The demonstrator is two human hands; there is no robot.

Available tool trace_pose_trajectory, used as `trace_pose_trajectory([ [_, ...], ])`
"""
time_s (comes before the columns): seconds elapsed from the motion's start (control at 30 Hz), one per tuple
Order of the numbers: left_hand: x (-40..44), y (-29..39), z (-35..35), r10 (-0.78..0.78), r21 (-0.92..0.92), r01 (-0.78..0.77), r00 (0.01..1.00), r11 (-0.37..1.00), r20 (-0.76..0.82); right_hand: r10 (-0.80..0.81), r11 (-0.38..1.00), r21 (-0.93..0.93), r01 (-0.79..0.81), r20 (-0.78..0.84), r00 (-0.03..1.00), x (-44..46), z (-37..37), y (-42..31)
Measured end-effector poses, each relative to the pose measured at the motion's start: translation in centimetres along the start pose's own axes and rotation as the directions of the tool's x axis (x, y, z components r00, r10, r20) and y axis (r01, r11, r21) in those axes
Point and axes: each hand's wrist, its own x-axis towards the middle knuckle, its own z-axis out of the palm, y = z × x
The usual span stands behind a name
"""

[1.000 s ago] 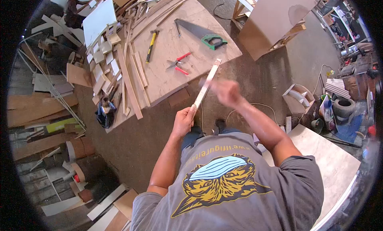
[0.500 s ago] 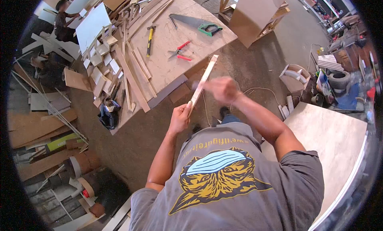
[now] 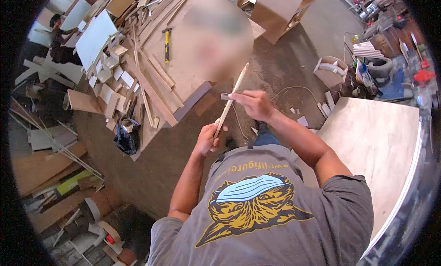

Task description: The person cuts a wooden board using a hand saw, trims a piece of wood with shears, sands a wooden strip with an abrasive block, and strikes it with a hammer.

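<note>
Just off the near edge of the bench (image 3: pixel 188 86), a thin wood stick (image 3: pixel 225 114) is held up at a slant over the floor. The left hand (image 3: pixel 209 137) is closed tight around its low end, farther from the bench than the top tip. The right hand (image 3: pixel 257 104), apart from the left, pinches a small grey tool (image 3: pixel 225 96) across the stick; I cannot tell if the tool touches it. A hammer (image 3: pixel 167 45) and long wood strips (image 3: pixel 155 99) lie on the bench. The step in hand looks like rubbing the stick with the tool. I think the next move calls for a firm left grip and fingers kept clear.
</note>
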Motion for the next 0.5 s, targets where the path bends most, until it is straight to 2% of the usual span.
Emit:
trace_pose_trajectory([
  [0.03,0.0,0.0,-0.2,-0.032,-0.045,0.033,0.999,0.998,0.034,0.088,0.996,0.003,-0.089,-0.165,0.982,0.3,-0.2,0.8],
  [0.1,0.2,0.5,-0.1,-0.066,-0.088,0.074,0.994,0.993,0.089,0.244,0.967,0.048,-0.251,-0.469,0.849,1.8,-0.5,3.3],
  [0.13,0.2,0.6,0.0,-0.081,-0.107,0.094,0.99,0.99,0.116,0.235,0.968,0.046,-0.247,-0.505,0.83,1.7,-0.3,3.5],
  [0.2,0.6,0.3,-0.3,-0.086,-0.075,0.097,0.987,0.992,0.138,0.096,0.991,-0.071,-0.117,-0.249,0.964,-0.4,-1.3,1.2],
  [0.23,0.9,0.4,-0.3,-0.088,-0.059,0.098,0.985,0.993,0.15,0.031,0.992,-0.114,-0.043,-0.105,0.994,-0.9,-2.2,0.2],
  [0.27,1.2,0.5,-0.2,-0.082,-0.043,0.09,0.982,0.995,0.168,-0.017,0.977,-0.214,-0.016,-0.15,0.988,-0.9,-3.4,1.0],
  [0.3,1.3,0.4,-0.1,-0.078,-0.031,0.086,0.98,0.996,0.185,0.047,0.983,-0.158,-0.096,-0.291,0.956,-0.7,-3.7,1.9],
  [0.37,1.3,-0.1,0.4,-0.068,-0.025,0.074,0.977,0.997,0.204,0.178,0.976,-0.012,-0.219,-0.538,0.824,-0.9,-3.2,3.8],
  [0.4,1.5,-0.1,0.8,-0.056,-0.026,0.063,0.976,0.998,0.21,0.197,0.969,-0.056,-0.239,-0.408,0.891,-2.1,-2.5,3.8],
  [0.5,2.4,0.0,1.2,-0.041,-0.012,0.045,0.973,0.999,0.228,-0.009,0.985,-0.17,-0.019,-0.164,0.986,-2.9,-4.4,1.6],
])
